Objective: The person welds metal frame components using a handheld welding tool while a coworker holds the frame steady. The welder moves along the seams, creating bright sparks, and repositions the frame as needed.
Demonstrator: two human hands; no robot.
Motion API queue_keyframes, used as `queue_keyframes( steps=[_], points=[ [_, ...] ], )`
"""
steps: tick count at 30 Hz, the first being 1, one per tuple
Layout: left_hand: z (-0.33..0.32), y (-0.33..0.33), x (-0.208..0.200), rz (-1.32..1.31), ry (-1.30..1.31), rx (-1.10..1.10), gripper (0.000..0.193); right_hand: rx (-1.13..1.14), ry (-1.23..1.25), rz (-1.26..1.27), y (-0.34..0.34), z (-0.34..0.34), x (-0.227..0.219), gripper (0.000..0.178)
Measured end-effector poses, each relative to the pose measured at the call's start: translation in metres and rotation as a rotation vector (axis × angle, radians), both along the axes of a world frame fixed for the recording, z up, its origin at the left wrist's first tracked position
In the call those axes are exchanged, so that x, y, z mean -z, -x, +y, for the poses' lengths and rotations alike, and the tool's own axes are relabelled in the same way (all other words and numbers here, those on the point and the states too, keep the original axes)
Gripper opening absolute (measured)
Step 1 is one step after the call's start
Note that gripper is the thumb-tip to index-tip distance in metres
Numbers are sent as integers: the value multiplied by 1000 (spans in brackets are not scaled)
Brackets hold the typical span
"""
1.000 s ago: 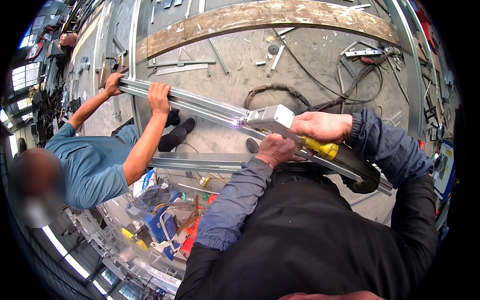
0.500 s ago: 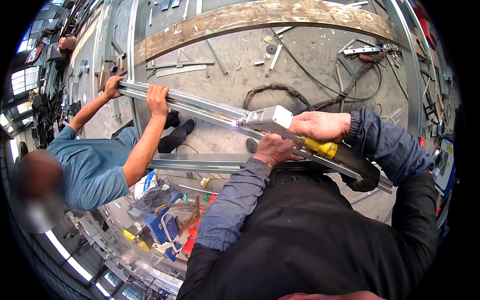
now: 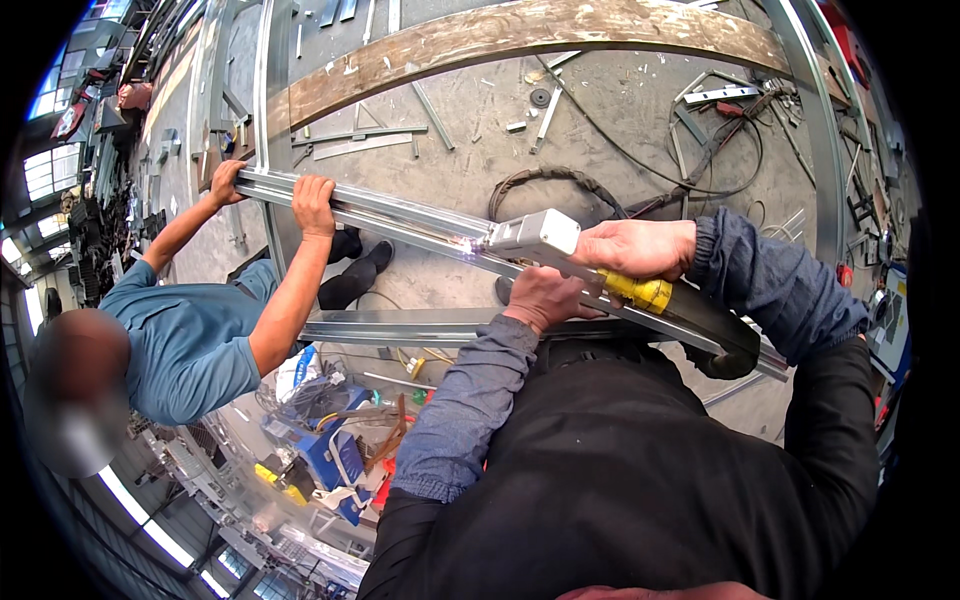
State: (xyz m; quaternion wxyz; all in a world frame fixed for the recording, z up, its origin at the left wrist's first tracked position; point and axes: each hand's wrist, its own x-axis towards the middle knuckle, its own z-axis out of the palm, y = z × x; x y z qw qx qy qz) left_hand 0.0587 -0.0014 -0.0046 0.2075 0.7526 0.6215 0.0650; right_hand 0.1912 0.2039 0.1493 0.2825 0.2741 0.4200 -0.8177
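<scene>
My right hand (image 3: 640, 248) is wrapped round a handheld welding torch (image 3: 535, 234) with a boxy silver-white head and a yellow collar (image 3: 634, 290). A small bright violet-white glow with sparks shows at its tip, against the long metal profiles (image 3: 400, 228). My left hand (image 3: 545, 298) is closed on the profiles just below the torch head; its fingertips are partly hidden. A co-worker in a blue-grey shirt (image 3: 190, 340) grips the far left end of the same profiles with both hands (image 3: 314, 206).
A worn wooden plank (image 3: 540, 32) spans the far side between metal uprights (image 3: 805, 90). Cables (image 3: 630, 160) and offcuts (image 3: 433, 115) lie on the concrete floor. Another metal rail (image 3: 400, 326) runs close to my waist. A blue machine (image 3: 335, 455) and clutter stand at lower left.
The torch and my right hand have shifted very slightly left along the profiles, the glow still at the tip. Both grips, and the co-worker's hold, stay the same.
</scene>
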Motion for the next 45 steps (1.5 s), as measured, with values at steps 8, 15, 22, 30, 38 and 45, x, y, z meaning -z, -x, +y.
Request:
queue_keyframes(
  steps=[8, 15, 22, 30, 38, 45],
  points=[
    [1, 0, 1, -56, -59, -32, 62, -19, -13, 45, -3, 0, -2, 43],
    [8, 0, -12, -43, -203, -44, 59, -11, -44, 63, -7, -3, -7, 43],
    [10, 1, -27, -7, -122, -39, 65, 36, -117, 100, -23, -11, -22, 44],
    [23, 2, -41, 51, -319, 77, 88, 322, -275, 247, -114, -41, -84, 46],
    [23, -6, -32, 99, -375, 119, 83, 824, -597, 101, -262, -178, -90, 49],
    [15, -10, -46, 87, -356, 144, 90, 855, -701, -79, -325, -275, -88, 47]
  ],
)
